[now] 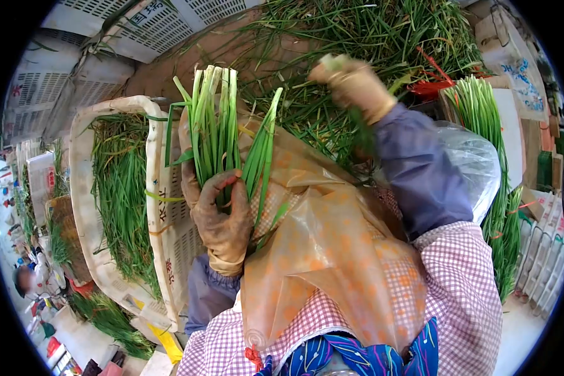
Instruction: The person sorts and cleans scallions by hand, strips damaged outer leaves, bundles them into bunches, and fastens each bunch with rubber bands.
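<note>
My left hand [222, 210], in a dirty tan glove, is closed around a bunch of green stalks [216, 125] with pale cut ends pointing up. A smaller cluster of leaves [261, 144] leans out to the right of its fingers. My right hand [354, 84], also gloved, is raised over the loose greens and smeared by motion. Something pale green shows at its fingertips, and blurred leaves hang below the wrist. Beneath both hands, a translucent apron [332, 232] covers my lap.
A white crate [158, 207] of green leaves stands at the left. Loose greens [382, 37] are heaped ahead. At the right lie bundled stalks [482, 119] beside a clear plastic bag [473, 163]. A person [34, 279] is at the far left.
</note>
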Motion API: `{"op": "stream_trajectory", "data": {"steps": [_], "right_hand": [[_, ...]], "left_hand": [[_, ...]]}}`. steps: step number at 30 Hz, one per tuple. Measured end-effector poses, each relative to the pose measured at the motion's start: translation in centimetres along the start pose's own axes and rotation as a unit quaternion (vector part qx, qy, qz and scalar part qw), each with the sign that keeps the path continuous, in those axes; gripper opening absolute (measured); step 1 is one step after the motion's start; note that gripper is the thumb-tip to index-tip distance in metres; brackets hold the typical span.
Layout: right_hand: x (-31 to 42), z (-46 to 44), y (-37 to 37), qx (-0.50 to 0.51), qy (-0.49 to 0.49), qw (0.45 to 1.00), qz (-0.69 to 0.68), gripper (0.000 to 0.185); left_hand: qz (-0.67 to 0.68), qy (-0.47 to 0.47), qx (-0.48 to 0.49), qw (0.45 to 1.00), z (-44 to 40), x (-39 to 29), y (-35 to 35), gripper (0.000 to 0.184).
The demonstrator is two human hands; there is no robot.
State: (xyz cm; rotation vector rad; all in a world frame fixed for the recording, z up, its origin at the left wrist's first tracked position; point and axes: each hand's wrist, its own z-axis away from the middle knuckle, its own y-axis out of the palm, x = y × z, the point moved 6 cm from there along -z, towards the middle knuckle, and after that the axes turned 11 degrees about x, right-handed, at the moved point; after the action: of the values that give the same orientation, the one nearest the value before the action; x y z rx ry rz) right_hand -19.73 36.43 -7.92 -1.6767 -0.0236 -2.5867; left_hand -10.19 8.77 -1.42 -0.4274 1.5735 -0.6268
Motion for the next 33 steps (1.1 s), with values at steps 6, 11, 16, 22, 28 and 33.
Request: {"op": "stream_trajectory", "data": {"steps": [6, 11, 16, 22, 28, 33], "right_hand": [[-1.8, -0.3, 9.4, 0.260, 0.057, 0.918, -0.294, 0.022], [2.4, 1.8, 5.5, 0.238, -0.066, 0.913, -0.324, 0.015], [3.6, 3.8, 6.8, 0.169, -0.048, 0.940, -0.292, 0.010], [3.8, 4.8, 9.1, 0.123, -0.069, 0.958, -0.250, 0.012], [3.9, 5.7, 10.8, 0.084, -0.062, 0.975, -0.196, 0.013], [3.5, 4.9, 8.8, 0.035, -0.079, 0.969, -0.233, 0.014]], "left_hand": [[0.004, -0.009, -0.007, 1.000, 0.3, -0.2, -0.6, 0.013], [0.151, -0.087, 0.024, 0.984, 0.1, 1.0, -0.4, 0.018], [0.008, 0.060, 0.001, 0.998, -0.5, -1.2, -0.9, 0.025], [0.026, 0.131, -0.011, 0.991, -1.2, -2.9, -0.7, 0.027], [-0.005, 0.195, -0.024, 0.980, -1.6, -3.3, -0.6, 0.022], [-0.091, 0.133, 0.031, 0.986, -1.8, -3.3, -1.1, 0.012]]}}
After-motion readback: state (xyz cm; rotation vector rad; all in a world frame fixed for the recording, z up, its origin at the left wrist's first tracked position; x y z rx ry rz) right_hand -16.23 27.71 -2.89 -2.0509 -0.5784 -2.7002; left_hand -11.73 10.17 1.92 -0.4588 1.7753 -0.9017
